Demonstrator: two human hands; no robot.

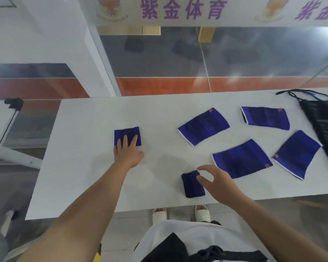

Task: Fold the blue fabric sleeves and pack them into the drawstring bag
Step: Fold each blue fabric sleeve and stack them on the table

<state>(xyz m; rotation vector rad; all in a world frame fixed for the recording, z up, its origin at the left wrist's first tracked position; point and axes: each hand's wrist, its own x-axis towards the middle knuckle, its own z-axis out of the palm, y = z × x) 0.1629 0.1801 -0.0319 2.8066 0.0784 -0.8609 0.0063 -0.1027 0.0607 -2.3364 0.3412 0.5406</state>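
Purple characters 紫金体育 (183, 8) run along the white banner above the white tabletop (87, 167). The left hand (127, 151) lies flat, fingers spread, on a folded blue fabric sleeve (128, 132). The right hand (219, 183) hovers half-open, holding nothing, beside a smaller folded blue bundle (191, 185) near the front edge. Four unfolded blue sleeves (204, 126) lie right; the black drawstring bag (322, 118) overhangs the frame's right edge.

A white worktop (87, 129) is standing before a glass partition (235, 53), which is bearing a banner (182, 9) with purple lettering.
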